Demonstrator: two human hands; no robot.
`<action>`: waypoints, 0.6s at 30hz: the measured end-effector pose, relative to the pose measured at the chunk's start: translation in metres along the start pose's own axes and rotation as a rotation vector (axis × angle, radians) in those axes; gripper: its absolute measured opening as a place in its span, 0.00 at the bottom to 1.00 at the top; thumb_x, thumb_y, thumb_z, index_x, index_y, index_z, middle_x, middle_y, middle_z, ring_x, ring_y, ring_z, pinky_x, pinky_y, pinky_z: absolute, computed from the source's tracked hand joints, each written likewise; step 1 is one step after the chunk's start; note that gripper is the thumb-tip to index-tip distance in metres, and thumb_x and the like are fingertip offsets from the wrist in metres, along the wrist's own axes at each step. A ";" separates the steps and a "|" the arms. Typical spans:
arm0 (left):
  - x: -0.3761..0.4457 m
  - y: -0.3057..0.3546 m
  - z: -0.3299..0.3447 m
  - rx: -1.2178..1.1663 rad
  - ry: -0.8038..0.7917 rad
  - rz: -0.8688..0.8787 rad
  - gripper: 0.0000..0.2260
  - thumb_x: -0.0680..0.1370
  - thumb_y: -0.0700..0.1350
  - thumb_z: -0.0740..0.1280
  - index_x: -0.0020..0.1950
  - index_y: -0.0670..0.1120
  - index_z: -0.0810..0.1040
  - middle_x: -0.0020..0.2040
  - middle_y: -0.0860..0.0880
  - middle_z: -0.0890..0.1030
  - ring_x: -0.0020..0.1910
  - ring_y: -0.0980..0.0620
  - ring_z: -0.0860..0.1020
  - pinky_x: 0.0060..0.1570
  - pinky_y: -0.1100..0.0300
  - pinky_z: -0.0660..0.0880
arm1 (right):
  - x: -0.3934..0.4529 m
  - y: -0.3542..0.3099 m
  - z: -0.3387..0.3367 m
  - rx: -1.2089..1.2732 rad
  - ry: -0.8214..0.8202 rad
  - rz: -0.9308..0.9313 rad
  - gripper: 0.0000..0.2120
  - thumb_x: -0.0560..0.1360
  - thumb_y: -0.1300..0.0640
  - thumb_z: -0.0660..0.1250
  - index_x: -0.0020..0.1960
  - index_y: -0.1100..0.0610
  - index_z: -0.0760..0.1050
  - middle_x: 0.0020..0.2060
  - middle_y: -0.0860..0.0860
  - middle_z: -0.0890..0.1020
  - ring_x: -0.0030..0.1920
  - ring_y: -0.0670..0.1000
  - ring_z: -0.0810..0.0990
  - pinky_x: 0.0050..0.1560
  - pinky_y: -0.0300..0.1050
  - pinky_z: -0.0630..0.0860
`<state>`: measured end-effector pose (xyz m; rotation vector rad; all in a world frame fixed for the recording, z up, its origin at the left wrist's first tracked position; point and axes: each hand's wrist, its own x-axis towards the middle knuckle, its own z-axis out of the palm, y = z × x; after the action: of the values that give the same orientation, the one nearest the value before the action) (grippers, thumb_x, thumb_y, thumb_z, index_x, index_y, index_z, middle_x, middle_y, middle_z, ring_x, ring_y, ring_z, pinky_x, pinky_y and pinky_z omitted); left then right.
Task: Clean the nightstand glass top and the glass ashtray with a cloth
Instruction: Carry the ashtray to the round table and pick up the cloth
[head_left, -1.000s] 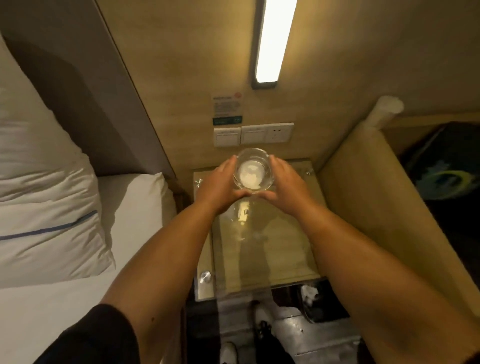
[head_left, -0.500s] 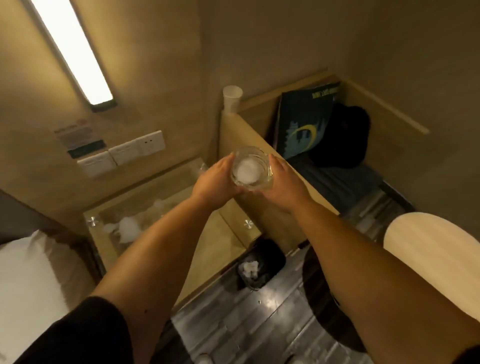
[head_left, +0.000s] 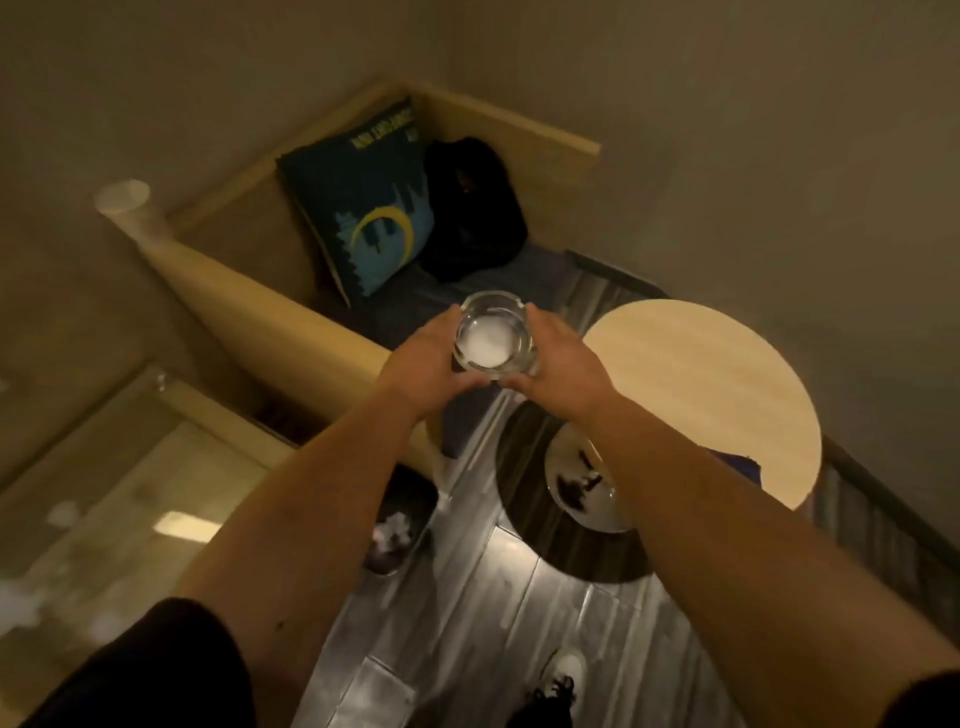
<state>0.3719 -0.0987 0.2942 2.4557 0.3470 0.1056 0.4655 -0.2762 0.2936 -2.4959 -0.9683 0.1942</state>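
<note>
Both hands hold the round glass ashtray (head_left: 493, 339) in the air, above the floor and the edge of a bench seat. Something white lies inside it. My left hand (head_left: 421, 364) grips its left side and my right hand (head_left: 558, 364) grips its right side, thumbs meeting under the near rim. The nightstand glass top (head_left: 130, 509) lies at the lower left, blurred, with white patches on it. Whether any of these is the cloth I cannot tell.
A round wooden table (head_left: 717, 395) stands right of the ashtray on a chrome base. A dark bin (head_left: 400, 525) with white scraps sits on the grey plank floor. The wooden bench (head_left: 291, 332) holds a blue cushion (head_left: 371, 218) and a black bag (head_left: 472, 208).
I have carried the ashtray off the nightstand and turned right; the nightstand slid to the lower left and the round table and bench came into view.
</note>
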 end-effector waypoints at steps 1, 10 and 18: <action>0.011 0.015 0.014 0.010 -0.016 0.013 0.44 0.67 0.57 0.76 0.77 0.49 0.56 0.74 0.49 0.65 0.71 0.48 0.65 0.65 0.53 0.65 | -0.002 0.021 -0.007 -0.003 0.015 0.020 0.48 0.67 0.40 0.74 0.77 0.55 0.53 0.73 0.56 0.64 0.71 0.58 0.65 0.69 0.50 0.64; 0.088 0.133 0.137 0.031 -0.066 0.109 0.39 0.67 0.57 0.75 0.73 0.53 0.59 0.71 0.50 0.69 0.66 0.47 0.71 0.58 0.52 0.71 | -0.027 0.188 -0.064 0.013 0.090 0.179 0.45 0.64 0.38 0.75 0.74 0.48 0.57 0.71 0.50 0.69 0.67 0.54 0.70 0.63 0.48 0.69; 0.135 0.178 0.220 0.054 -0.197 0.158 0.43 0.69 0.60 0.73 0.77 0.51 0.54 0.74 0.49 0.65 0.68 0.45 0.69 0.61 0.48 0.71 | -0.048 0.284 -0.079 0.017 0.089 0.249 0.46 0.67 0.41 0.74 0.76 0.52 0.55 0.73 0.51 0.66 0.70 0.54 0.66 0.68 0.49 0.66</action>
<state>0.5765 -0.3271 0.2291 2.5181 0.0715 -0.0793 0.6237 -0.5215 0.2313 -2.5804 -0.6165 0.1669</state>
